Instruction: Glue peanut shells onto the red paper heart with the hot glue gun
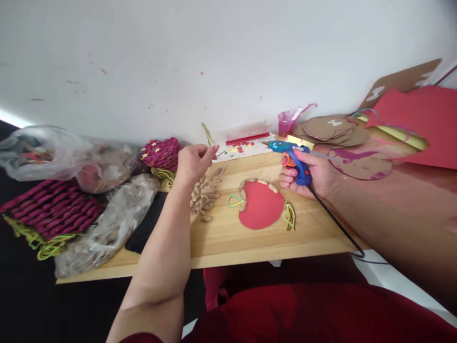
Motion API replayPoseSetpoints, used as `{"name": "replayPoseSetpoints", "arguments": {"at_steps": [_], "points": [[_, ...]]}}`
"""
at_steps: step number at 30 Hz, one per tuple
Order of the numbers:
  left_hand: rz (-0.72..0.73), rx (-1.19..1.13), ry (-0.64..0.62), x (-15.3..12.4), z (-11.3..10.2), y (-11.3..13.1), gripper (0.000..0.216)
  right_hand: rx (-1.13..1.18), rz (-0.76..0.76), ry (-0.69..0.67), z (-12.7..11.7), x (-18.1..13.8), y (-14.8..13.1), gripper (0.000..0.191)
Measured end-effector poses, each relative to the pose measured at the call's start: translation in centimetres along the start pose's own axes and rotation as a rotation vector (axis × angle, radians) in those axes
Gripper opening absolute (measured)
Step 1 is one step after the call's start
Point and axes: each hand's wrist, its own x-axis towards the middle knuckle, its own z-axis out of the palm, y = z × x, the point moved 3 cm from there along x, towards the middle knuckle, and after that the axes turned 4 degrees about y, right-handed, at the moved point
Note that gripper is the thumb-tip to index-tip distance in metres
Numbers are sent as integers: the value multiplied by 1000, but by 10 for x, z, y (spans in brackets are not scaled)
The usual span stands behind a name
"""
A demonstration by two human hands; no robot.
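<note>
From my remote view, my right hand, right of center, gripped a smooth plastic glue gun. My left hand, near center, was curled closed; I couldn't tell whether it held anything. Below, on the grained wooden surface, lay a flat, rounded red cutout, its upper edge lined with ridged peanuts.

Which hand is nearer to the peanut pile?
Left. The left hand is close by the peanut pile; the right hand is farther away, across the red cutout.
</note>
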Motion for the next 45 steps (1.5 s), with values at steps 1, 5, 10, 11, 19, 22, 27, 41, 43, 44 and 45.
{"name": "replayPoseSetpoints", "arguments": {"at_steps": [1,5,10,11,19,22,27,41,43,44,45], "points": [[-14,32,-3,2,-2,-7,42,-10,-2,6,0,-1,0,36],[-33,92,-37,7,-2,-33,24,-29,-15,12,-1,-1,0,35],[-82,195,-216,8,-7,-50,18,2,-4,-20,-6,2,0,36],[-83,216,-274,7,-7,-51,15,0,-8,-21,-7,3,0,36],[-52,226,-521,0,6,-45,23,-20,-4,-22,-15,11,0,34],[-61,220,-549,-1,12,-44,20,-27,-8,-24,-15,10,0,34],[-33,278,-529,1,9,-42,17,-40,-7,-40,-15,9,1,33],[-23,274,-497,-2,11,-35,20,-74,-7,-39,-12,6,-1,32],[-23,303,-502,-2,11,-33,21,-66,-2,-38,-11,5,-1,31],[-25,317,-506,-2,10,-32,21,-62,1,-38,-11,6,-1,31],[-26,329,-511,-1,10,-31,21,-58,2,-38,-11,6,-1,30]]}}
